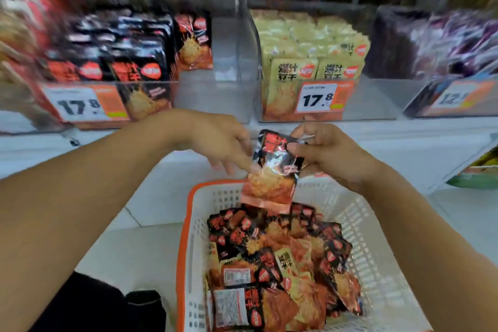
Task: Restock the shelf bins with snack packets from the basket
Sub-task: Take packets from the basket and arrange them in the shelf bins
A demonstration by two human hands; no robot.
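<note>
A black-and-orange snack packet hangs above the far end of the white basket. My right hand pinches the packet's top edge. My left hand touches its left side with the fingertips, fingers spread. The basket has an orange rim and holds several packets of the same kind, plus some yellow ones. On the shelf, the left clear bin has black packets on its left side and bare room on its right.
A clear bin of yellow packets stands right of the black ones, with a 17.8 price tag. A dark purple-packet bin is at the far right. The white shelf ledge runs below the bins. The floor is pale tile.
</note>
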